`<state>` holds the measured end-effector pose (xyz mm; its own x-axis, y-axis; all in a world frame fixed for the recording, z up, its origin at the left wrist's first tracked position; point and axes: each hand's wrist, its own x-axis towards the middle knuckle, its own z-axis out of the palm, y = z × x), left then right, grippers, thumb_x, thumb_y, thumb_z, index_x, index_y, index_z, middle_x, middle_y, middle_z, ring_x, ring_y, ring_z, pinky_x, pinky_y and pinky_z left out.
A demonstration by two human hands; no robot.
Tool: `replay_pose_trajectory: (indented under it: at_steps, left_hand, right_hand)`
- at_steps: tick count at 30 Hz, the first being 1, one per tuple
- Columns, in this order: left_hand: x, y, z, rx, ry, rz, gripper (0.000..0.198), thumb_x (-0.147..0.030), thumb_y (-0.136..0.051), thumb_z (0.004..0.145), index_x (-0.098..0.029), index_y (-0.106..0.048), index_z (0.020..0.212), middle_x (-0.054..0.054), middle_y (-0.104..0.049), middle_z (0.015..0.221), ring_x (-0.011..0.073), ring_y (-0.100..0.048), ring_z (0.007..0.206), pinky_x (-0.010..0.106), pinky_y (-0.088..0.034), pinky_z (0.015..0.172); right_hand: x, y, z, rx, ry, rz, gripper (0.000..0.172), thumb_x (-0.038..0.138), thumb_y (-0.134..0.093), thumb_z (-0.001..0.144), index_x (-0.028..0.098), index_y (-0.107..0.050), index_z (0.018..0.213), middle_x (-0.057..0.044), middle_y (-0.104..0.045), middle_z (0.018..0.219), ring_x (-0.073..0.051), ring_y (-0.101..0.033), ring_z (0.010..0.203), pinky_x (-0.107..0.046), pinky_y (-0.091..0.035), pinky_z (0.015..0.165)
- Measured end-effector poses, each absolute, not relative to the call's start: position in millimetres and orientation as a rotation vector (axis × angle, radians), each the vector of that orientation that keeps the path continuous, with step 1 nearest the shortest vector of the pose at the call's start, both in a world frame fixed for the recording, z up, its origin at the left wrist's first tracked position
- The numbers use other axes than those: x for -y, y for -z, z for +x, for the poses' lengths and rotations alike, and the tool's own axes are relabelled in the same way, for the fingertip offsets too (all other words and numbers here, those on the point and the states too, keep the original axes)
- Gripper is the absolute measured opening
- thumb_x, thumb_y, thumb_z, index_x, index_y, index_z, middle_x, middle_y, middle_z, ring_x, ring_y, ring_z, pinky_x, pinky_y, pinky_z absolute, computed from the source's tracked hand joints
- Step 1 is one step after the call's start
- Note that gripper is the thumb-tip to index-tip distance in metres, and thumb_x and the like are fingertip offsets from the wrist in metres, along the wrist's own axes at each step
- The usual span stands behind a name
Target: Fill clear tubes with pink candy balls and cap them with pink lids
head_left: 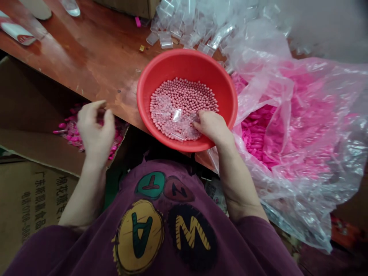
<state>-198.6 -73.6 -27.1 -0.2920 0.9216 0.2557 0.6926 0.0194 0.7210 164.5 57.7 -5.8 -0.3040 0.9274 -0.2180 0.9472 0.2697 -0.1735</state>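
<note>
A red basin [184,61] stands at the table edge with many small pink beads [195,96] in it. Clear plastic pieces [177,115] lie on top of the beads. Inside the basin, at its right side, is my right hand [212,126]. Its fingers are closed at a clear plastic piece, partly hidden by them. My left hand [96,126] hovers over an open carton [37,99] at the left, fingers bent and thumb apart, with nothing visible in it. Below it in the carton lie bright pink pieces [74,136], some with beads.
To the right, a large clear bag [310,199] holds many bright pink plastic parts [255,134]. Clear plastic cases [201,23] are heaped behind the basin. A cardboard box [129,7] stands at the back of the brown table [94,57]. Another printed carton [17,207] is at lower left.
</note>
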Motion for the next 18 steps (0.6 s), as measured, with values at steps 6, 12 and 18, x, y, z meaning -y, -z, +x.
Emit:
replay_pose_trajectory:
  at_steps: [6, 12, 18]
  left_hand:
    - [-4, -19, -68, -1.376, -1.162, 1.416, 0.013, -0.018, -0.076, 0.090, -0.018, -0.079, 0.103, 0.004, -0.080, 0.101, 0.0176, -0.071, 0.090, 0.033, -0.056, 0.088]
    - [-30, -3, -17, -1.245, -1.104, 1.206, 0.011, -0.017, -0.076, 0.091, -0.019, -0.067, 0.084, -0.001, -0.064, 0.077, 0.0144, -0.056, 0.070, 0.028, -0.043, 0.069]
    - [-62, -5, -16, -1.245, -0.998, 1.420, 0.010, -0.009, -0.074, 0.089, -0.017, -0.073, 0.096, 0.000, -0.067, 0.082, 0.0167, -0.059, 0.078, 0.029, -0.047, 0.080]
  right_hand:
    - [-50, 2, 160, -2.816, 1.244, 2.061, 0.019, 0.035, -0.069, 0.095, 0.020, -0.074, 0.106, -0.006, -0.079, 0.095, -0.021, -0.071, 0.084, -0.037, -0.058, 0.081]
    - [-35, 9, 145, -2.885, 1.401, 2.305, 0.021, 0.040, -0.069, 0.091, 0.023, -0.067, 0.103, 0.000, -0.075, 0.089, -0.016, -0.066, 0.077, -0.033, -0.057, 0.075]
    - [-23, 2, 146, -3.072, 1.039, 2.236, 0.024, 0.030, -0.066, 0.097, 0.021, -0.073, 0.119, -0.008, -0.081, 0.110, -0.018, -0.070, 0.084, -0.037, -0.061, 0.082]
